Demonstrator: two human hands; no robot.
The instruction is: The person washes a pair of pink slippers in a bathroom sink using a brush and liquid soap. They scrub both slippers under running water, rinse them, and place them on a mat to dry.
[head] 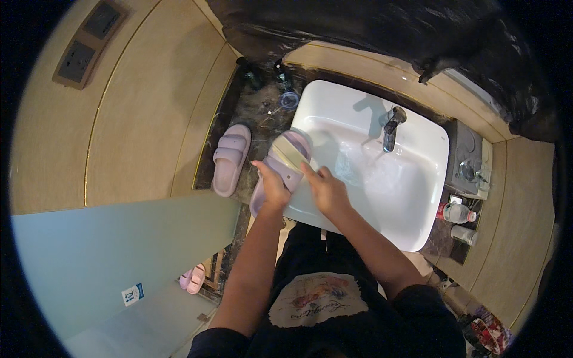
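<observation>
My left hand (274, 185) grips a lilac two-strap slide slipper (290, 178) by its side, thumb apart from the fingers. The slipper is held at the left rim of a white washbasin (403, 215). In my right hand (330, 190) is a cream scrubbing brush (288, 153), lying across the slipper's toe end; its bristles are hidden. The matching lilac slipper (232, 160) rests on the dark marble counter (255, 112) to the left. From the chrome faucet (393, 127), water appears to run into the basin, where the water (351, 168) looks stirred.
Two dark bottles (282, 77) and a clear round dish (288, 100) stand at the counter's back left. Right of the basin are a grey box (461, 150) with glasses, a plastic bottle (456, 213) and a white cup (464, 235). A frosted glass panel (134, 250) stands at left.
</observation>
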